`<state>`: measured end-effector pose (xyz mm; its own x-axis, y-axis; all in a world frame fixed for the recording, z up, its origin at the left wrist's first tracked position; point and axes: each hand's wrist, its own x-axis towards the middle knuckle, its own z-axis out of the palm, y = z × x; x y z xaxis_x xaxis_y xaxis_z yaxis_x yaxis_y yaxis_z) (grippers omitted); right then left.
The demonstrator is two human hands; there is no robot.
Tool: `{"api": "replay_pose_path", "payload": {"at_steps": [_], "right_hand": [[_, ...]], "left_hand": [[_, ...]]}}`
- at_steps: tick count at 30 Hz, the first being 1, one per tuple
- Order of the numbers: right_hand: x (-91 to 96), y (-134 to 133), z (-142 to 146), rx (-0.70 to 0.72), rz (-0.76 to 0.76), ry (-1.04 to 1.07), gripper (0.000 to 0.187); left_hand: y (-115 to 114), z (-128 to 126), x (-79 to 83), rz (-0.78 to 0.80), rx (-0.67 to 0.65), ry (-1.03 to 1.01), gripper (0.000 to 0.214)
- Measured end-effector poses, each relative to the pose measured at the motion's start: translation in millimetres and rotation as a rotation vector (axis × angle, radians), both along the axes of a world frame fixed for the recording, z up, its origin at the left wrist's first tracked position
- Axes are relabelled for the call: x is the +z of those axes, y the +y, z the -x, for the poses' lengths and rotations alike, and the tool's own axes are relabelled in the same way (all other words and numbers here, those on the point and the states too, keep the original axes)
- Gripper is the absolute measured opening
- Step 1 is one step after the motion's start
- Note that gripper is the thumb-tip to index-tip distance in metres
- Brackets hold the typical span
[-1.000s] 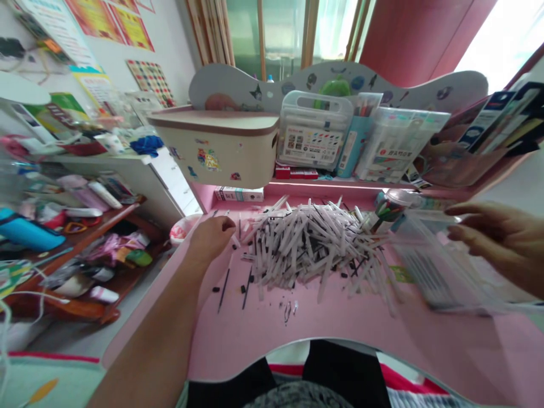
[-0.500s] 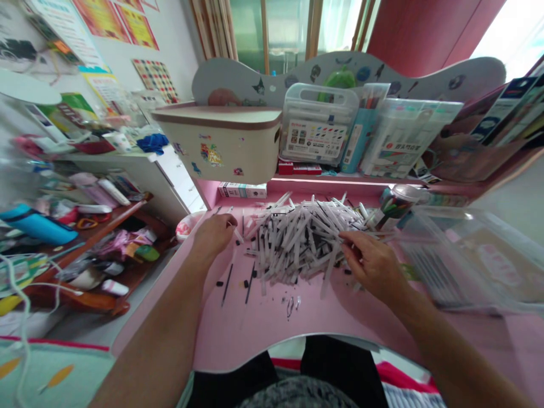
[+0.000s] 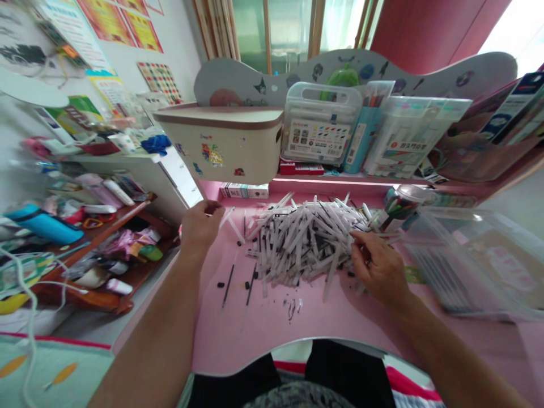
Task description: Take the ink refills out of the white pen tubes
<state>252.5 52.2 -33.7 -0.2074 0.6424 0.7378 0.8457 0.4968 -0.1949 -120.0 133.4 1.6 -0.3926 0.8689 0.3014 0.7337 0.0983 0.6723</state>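
**Obs. 1:** Logged: your left hand (image 3: 202, 224) is curled closed on one white tube (image 3: 226, 216). The tube pokes out of your fingers toward 1 o'clock, above the pink desk (image 3: 263, 328).

**Obs. 2:** Agreed. The pile of tubes (image 3: 304, 241) lies at 3 o'clock from that hand, near but apart. Most tubes in it run from 7 to 1 o'clock, and some are fanned crosswise.

**Obs. 1:** Your right hand (image 3: 378, 266) is the nearer one. Its fingertips touch the pile's 4 o'clock edge, and the pile is at 10 o'clock from your palm.

**Obs. 2:** Grip there: your fingers are bent down among the tubes. I cannot tell whether you are pinching one or only resting on them.

**Obs. 1:** Also noted: black refills (image 3: 227, 279) lie on the desk at 5 o'clock from your left hand, long axis 7 to 1. The clear box (image 3: 463, 266) is at 3 o'clock from your right hand, near it.
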Motion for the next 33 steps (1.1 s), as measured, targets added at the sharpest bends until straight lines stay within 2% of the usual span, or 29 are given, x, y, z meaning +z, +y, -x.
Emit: {"api": "replay_pose_path", "payload": {"at_steps": [2, 4, 9, 13, 19, 27, 30, 33], "right_hand": [[-0.5, 0, 0, -0.006, 0.012, 0.009, 0.023], [-0.3, 0, 1, -0.001, 0.015, 0.012, 0.022], [0.5, -1, 4, 0.033, 0.007, -0.015, 0.022], [-1.4, -1, 5, 0.036, -0.009, -0.023, 0.022], [-3.3, -2, 6, 0.037, 0.015, -0.017, 0.022], [-3.4, -3, 6, 0.042, 0.030, -0.016, 0.022], [-2.0, -4, 6, 0.038, 0.021, -0.001, 0.022], [-0.4, -4, 6, 0.037, 0.025, 0.013, 0.023]], "left_hand": [[1, -3, -5.6, 0.183, -0.029, 0.209, 0.025], [3, -7, -13.4, 0.320, -0.044, 0.327, 0.023], [7, -16, -30.9, 0.375, -0.017, 0.374, 0.026], [8, -18, -34.5, 0.377, 0.023, 0.380, 0.029], [7, -21, -31.1, 0.368, 0.063, 0.359, 0.036], [6, -23, -33.4, 0.332, 0.024, 0.240, 0.038], [6, -17, -24.0, 0.282, 0.009, 0.113, 0.037], [1, -6, -1.9, 0.233, -0.033, -0.092, 0.036]]}}
